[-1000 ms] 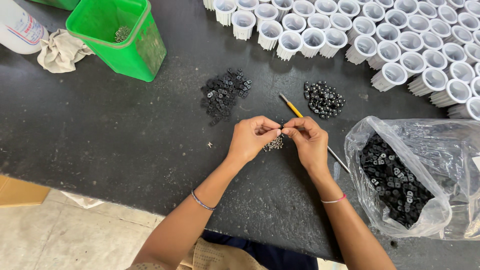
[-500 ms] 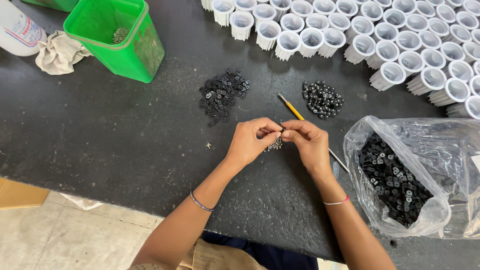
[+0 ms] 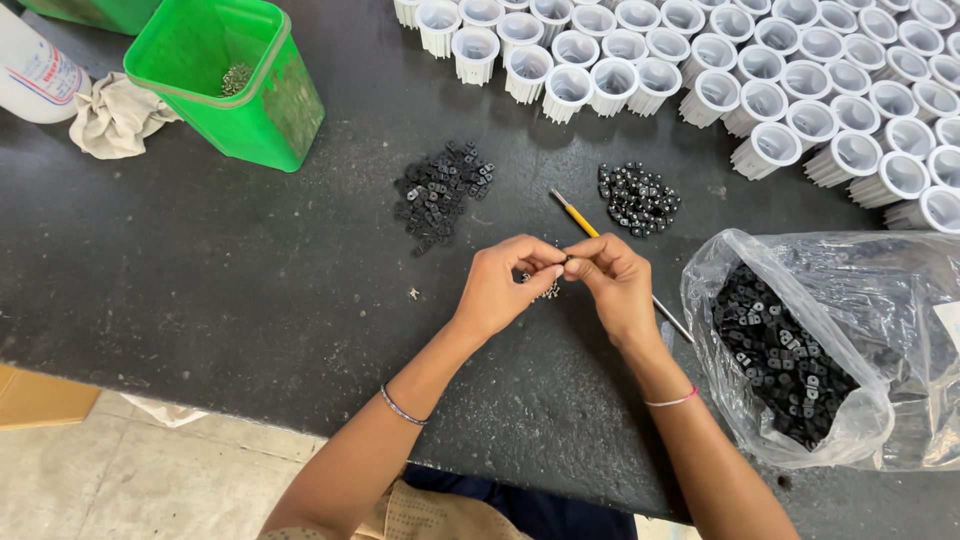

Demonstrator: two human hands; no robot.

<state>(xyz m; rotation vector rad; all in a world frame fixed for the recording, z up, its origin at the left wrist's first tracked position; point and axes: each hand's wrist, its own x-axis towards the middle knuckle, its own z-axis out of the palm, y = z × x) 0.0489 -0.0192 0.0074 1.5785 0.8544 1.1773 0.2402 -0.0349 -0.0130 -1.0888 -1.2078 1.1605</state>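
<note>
**Hands hold their pinch over the dark desk**

Dark and speckled, the desk [image 3: 200, 290] carries everything. At its middle the left hand [image 3: 500, 290] and right hand [image 3: 610, 285] meet fingertip to fingertip, each grip pressed together on a tiny part [image 3: 565, 262] held between them; it is too small to tell its kind. Over the last second little changes: both hands stay in the same spot, the pinch unbroken, only the fingers working slightly. So the fitting of that small piece looks ongoing, not finished.

Just below the fingertips lie a few silvery bits [image 3: 548, 290]. At 12 o'clock from the hands sits a yellow tool [image 3: 580, 215]; at 11 a black pile [image 3: 440, 195]; at 1 a bead pile [image 3: 638, 195]. At 3 a clear bag [image 3: 900, 290] holds more black parts. White cups [image 3: 760, 70] crowd the far edge, a green bin [image 3: 260, 110] at 10.
</note>
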